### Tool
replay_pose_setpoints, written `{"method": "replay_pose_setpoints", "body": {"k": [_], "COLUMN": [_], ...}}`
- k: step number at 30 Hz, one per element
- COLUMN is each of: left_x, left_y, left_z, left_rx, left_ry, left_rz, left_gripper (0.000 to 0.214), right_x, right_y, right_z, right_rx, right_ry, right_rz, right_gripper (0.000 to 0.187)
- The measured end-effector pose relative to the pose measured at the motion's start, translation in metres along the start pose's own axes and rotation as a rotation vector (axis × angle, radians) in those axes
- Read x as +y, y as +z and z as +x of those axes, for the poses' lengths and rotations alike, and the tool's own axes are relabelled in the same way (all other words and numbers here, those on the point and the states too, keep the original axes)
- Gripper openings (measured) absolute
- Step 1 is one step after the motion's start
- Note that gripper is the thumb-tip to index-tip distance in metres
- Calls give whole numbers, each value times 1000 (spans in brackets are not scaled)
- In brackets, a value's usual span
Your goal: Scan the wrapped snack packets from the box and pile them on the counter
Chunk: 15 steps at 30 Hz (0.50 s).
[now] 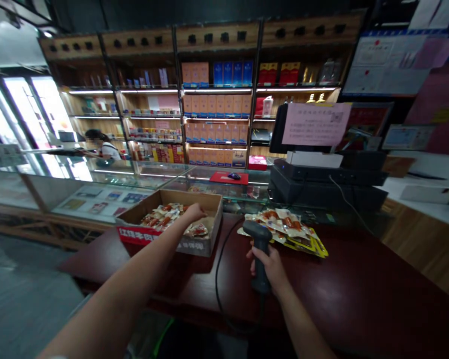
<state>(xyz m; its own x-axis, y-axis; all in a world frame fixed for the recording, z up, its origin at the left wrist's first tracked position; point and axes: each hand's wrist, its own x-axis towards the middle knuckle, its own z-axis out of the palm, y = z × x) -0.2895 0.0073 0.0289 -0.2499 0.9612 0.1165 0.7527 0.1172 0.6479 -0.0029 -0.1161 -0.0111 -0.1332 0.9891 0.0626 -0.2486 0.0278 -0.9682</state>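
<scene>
My right hand (pixel 266 264) is wrapped round the grip of a dark grey handheld barcode scanner (pixel 260 242), upright above the table with its head toward the back. Its cable loops down to the left. My left hand (pixel 196 213) reaches into an open cardboard box (pixel 205 247), fingers curled downward; what they hold, if anything, is hidden. Small sealed snack packets (pixel 164 215) with reddish-brown contents lie in the box, mostly on its left side. More such packets (pixel 280 224) are piled on the table just behind the scanner, with yellow-edged packages (pixel 314 244) at the pile's right.
The dark red table (pixel 344 279) adjoins a glass display counter (pixel 142 172). At the back right stand a monitor with a pink paper (pixel 314 122) and a black cash register unit (pixel 322 184). A mouse (pixel 234 176) rests on a red mat. Another person (pixel 108 149) is far left.
</scene>
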Motion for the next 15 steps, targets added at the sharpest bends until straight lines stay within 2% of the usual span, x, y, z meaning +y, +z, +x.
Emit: {"method": "replay_pose_setpoints", "body": {"k": [3, 5, 10, 15], "left_x": [-25, -33, -35, -34], "left_y": [0, 6, 20, 23], "left_z": [-2, -3, -1, 2], "left_rx": [-59, -86, -120, -102], "left_ry": [-83, -124, -157, -51], "left_rz": [17, 25, 22, -33], "left_gripper": [33, 36, 29, 28], "right_x": [9, 15, 24, 20], "right_y": [22, 32, 41, 41], "right_z": [4, 6, 6, 2], "right_rx": [-36, -54, -73, -38], "right_ry": [7, 10, 28, 39], "right_rz": [-4, -6, -6, -6], "right_gripper": [42, 43, 44, 43]}}
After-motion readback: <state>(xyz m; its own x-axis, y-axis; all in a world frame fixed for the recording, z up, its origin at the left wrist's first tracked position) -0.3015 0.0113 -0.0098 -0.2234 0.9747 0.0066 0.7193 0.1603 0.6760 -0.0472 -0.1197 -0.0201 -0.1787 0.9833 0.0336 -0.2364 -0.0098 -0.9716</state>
